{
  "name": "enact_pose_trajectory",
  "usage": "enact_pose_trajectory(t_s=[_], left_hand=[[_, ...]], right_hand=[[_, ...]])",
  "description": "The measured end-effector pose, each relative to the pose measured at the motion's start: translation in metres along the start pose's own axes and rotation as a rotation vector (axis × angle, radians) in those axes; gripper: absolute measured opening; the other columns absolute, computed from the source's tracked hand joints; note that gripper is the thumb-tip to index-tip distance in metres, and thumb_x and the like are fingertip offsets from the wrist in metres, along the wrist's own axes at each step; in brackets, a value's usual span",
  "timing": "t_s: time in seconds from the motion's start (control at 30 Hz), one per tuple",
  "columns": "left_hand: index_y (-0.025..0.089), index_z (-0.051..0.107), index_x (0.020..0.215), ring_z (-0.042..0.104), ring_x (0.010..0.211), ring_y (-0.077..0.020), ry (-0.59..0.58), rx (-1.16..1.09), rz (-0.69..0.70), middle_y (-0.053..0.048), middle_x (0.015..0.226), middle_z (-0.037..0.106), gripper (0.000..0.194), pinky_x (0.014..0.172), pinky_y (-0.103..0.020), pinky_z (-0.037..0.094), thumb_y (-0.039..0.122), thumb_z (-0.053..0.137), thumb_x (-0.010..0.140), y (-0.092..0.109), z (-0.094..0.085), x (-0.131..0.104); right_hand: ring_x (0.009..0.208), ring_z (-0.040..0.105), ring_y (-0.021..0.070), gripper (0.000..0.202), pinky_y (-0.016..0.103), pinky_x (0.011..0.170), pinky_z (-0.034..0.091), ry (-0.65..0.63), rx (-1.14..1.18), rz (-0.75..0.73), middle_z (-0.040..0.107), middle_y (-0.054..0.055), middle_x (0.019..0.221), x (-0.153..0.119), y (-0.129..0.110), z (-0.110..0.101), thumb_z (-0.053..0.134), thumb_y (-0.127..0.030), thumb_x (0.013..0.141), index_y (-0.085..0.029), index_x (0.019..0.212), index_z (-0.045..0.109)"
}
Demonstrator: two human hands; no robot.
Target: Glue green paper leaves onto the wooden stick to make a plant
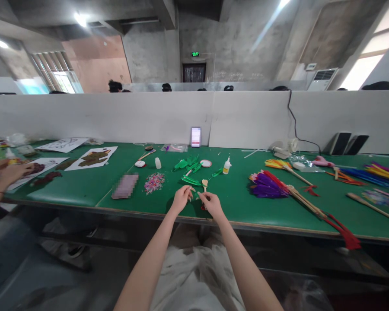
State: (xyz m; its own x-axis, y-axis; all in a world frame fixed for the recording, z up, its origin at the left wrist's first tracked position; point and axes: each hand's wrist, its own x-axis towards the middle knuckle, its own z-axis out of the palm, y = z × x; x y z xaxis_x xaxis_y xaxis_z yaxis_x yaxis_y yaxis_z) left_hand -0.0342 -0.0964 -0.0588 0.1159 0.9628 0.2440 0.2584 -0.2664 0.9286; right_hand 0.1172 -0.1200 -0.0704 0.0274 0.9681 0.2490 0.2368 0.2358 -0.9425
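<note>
Over the front part of the green table, my left hand (182,197) has its fingers bent together around something I cannot make out. Close to its right, my right hand (211,202) is pinched, with a small pale-green thing near its fingertips too tiny to name. A wooden stick with a rounded head (205,184) lies just beyond my right hand, partly hidden by it. Green feathers (190,179) are spread past both hands. Behind them are a round white dish (205,163) and a yellow-labelled glue bottle (227,166). Small colourful pieces (154,183) lie in a pile to the left.
Purple and red feather bundles on sticks (269,185) lie to the right on the table (233,211). A blurred pink object (125,186) and a white bottle (157,163) are left. A phone (196,136) leans against the partition. Another person's hands (16,170) work at far left.
</note>
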Motion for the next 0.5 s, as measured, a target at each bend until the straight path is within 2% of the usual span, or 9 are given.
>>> enact_pose_trajectory(t_s=[0.27,0.5], left_hand=[[0.014,0.063,0.089,0.048,0.047,-0.0098,0.048,0.012,-0.011,0.000,0.055,0.055,0.036,0.047,-0.020,0.038,0.042,0.041,0.083,0.0024,-0.0023,-0.0013],[0.015,0.060,0.074,0.048,0.045,-0.0092,0.057,-0.013,-0.024,0.001,0.054,0.055,0.042,0.046,-0.021,0.037,0.052,0.042,0.082,0.0015,-0.0017,-0.0004]], right_hand=[[0.036,0.039,0.0093,0.047,0.021,0.035,0.032,0.012,0.049,0.030,0.041,-0.004,0.041,-0.0017,-0.0031,-0.0004,0.051,-0.060,0.074,-0.016,0.058,0.059],[0.034,0.039,0.0096,0.050,0.022,0.035,0.033,0.028,0.066,0.044,0.040,-0.005,0.039,-0.0022,-0.0037,-0.0005,0.050,-0.063,0.073,-0.016,0.059,0.060]])
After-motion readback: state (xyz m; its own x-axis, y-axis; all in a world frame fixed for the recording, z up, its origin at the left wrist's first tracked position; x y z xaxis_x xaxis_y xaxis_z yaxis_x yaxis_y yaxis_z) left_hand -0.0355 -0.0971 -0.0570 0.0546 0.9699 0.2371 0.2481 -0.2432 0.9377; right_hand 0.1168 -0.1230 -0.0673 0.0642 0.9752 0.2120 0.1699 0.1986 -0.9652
